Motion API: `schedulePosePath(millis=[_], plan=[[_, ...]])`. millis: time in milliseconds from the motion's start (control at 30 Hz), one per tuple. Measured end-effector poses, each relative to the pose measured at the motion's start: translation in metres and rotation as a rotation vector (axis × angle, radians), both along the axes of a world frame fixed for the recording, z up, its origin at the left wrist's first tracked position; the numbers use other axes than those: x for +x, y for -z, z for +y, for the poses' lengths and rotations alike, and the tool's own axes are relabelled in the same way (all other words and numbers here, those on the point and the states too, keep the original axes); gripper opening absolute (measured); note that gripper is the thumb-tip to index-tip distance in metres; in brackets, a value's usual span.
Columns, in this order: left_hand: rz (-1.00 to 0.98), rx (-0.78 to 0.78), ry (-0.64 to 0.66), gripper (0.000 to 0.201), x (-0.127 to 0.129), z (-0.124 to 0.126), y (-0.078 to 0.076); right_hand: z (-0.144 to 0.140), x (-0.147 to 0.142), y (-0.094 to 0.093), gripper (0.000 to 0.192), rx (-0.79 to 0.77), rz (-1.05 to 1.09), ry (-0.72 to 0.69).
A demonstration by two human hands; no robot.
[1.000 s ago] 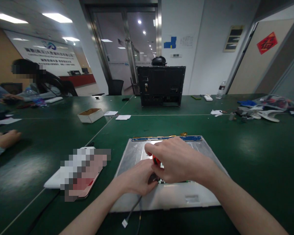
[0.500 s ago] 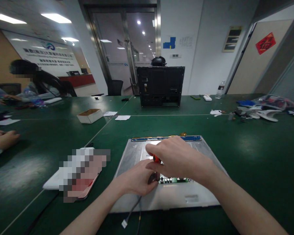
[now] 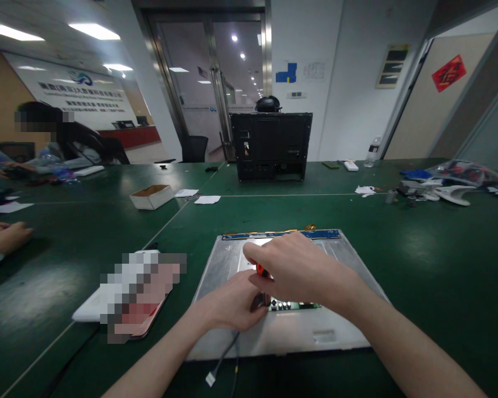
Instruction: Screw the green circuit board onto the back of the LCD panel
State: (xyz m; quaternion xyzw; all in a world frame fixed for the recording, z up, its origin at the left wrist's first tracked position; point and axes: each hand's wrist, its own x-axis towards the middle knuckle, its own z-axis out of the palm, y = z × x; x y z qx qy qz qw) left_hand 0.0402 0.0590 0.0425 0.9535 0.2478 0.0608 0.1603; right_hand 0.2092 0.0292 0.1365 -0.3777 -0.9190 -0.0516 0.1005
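A silver metal display panel (image 3: 288, 334) lies flat before me, with a blue circuit strip (image 3: 323, 234) along its far edge. My right hand (image 3: 301, 268) is closed round the red-orange and black handle of a screwdriver (image 3: 261, 270), held upright over the panel. Its tip is hidden. Just below, my left hand (image 3: 238, 298) rests on the panel with its fingers curled together beside the tool; what they grip is hidden. A green circuit board (image 3: 292, 305) shows partly under my hands. A grey cable with a white connector (image 3: 210, 378) hangs over the near edge.
On the left lie a white item (image 3: 89, 307) and a pink phone-like item (image 3: 149, 320), partly pixelated. An open carton (image 3: 151, 198) stands farther back. A black monitor housing (image 3: 271, 146) stands upright at the far side. Other people's hands (image 3: 6, 237) rest at far left.
My right hand and the screwdriver handle have shifted very slightly left, with the hand a little turned. My left hand and the panel stay in place.
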Motion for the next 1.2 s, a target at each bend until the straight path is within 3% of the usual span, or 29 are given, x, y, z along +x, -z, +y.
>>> schedulePosePath(millis=[133,267,500,733,867,1067,1200], plan=[[-0.052,0.010,0.015,0.007,0.0001,0.0010,0.0007,-0.0023,0.0013,-0.0009,0.020,-0.033,0.013,-0.029],[0.035,0.074,0.004,0.010,-0.0014,0.0010,0.0005,-0.0010,0.0009,0.0005,0.022,-0.010,0.032,-0.020],[-0.043,0.023,0.042,0.009,-0.0009,0.0012,-0.0013,-0.0025,0.0007,-0.0012,0.019,-0.037,0.025,-0.040],[0.002,0.029,0.007,0.006,-0.0006,-0.0002,-0.0032,-0.0017,0.0004,-0.0005,0.015,0.005,0.010,-0.009],[-0.051,-0.002,0.025,0.014,-0.0002,0.0003,-0.0033,-0.0031,0.0014,-0.0005,0.018,-0.018,0.033,-0.046],[0.025,0.010,-0.029,0.007,-0.0011,-0.0017,-0.0042,-0.0021,0.0010,-0.0009,0.018,-0.006,0.014,-0.029],[-0.035,-0.012,0.033,0.008,-0.0009,-0.0004,-0.0024,-0.0034,0.0010,-0.0015,0.013,-0.005,0.028,-0.024]])
